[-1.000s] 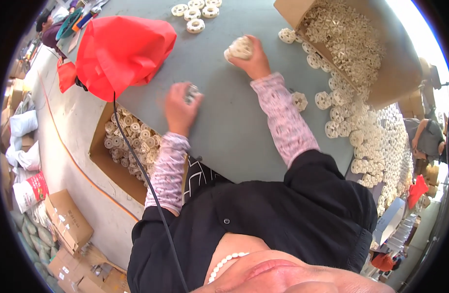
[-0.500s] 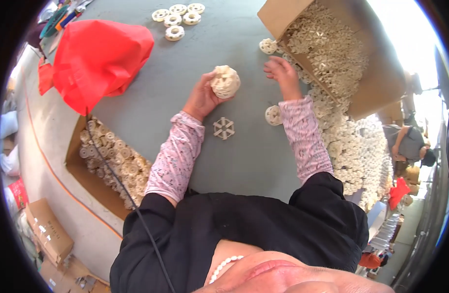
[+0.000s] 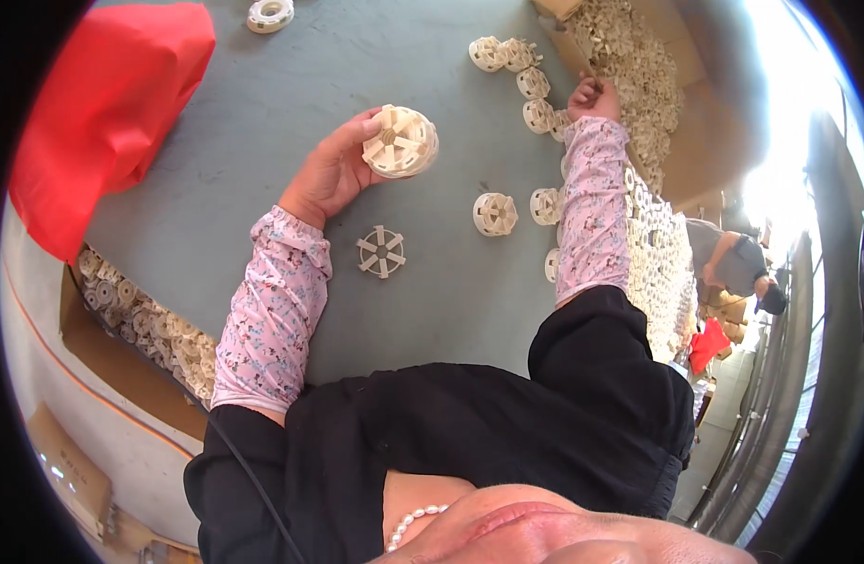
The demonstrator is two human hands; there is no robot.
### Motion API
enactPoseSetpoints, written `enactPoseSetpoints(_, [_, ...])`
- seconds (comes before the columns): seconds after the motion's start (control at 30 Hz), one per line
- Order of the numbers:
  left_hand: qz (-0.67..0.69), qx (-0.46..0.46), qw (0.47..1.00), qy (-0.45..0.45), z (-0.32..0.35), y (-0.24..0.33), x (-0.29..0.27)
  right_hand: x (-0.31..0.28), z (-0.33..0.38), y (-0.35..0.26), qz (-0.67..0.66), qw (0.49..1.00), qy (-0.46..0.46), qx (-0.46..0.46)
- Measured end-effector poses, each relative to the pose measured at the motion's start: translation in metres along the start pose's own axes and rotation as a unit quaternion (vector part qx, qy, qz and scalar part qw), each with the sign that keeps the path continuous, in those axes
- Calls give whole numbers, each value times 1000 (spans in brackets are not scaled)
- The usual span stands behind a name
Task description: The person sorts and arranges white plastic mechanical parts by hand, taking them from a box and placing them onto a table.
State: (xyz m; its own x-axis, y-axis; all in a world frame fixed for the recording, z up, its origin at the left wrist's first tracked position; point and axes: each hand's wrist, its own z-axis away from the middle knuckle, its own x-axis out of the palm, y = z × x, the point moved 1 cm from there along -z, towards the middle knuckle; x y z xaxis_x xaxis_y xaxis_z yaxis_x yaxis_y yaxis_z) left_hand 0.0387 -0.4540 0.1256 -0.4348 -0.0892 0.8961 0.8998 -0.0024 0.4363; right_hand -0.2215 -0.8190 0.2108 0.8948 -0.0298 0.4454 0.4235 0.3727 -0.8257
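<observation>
My left hand (image 3: 330, 177) grips a round, cream-coloured plastic part (image 3: 401, 141) by its side, thumb on top. Its spoked face is turned upward, and it appears to be a stack of wheel-like rings. My right hand (image 3: 595, 98) is beside a cardboard carton (image 3: 709, 117) heaped with small cream pieces (image 3: 629, 47). The fingers there are curled, and whatever may be in them is hidden. Between my forearms a flat six-spoked wheel (image 3: 382, 252) lies on the grey table (image 3: 423, 310). A thicker spoked wheel part (image 3: 495, 214) sits right of it.
Several similar wheel parts (image 3: 533, 83) line the table beside the carton, partly behind my right forearm. A red cloth or bag (image 3: 112, 103) covers the far left. A carton (image 3: 89, 329) of ring-shaped parts stands lower left. A thin black cable (image 3: 253, 470) crosses my left side. Another person (image 3: 733, 263) is at right.
The view has shifted. The held part has turned so its spoked face shows. My right hand has gone from spread fingers over the table to curled fingers at the carton's edge.
</observation>
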Motion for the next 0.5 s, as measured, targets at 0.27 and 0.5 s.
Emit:
enactPoseSetpoints(0.27, [-54, -6, 998, -12, 0, 4, -1, -17, 23, 47, 17, 1000, -9, -4])
enactPoseSetpoints(0.5, [-71, -4, 997, -32, 7, 11, 11, -8, 60, 95, 708, 529, -112, -454])
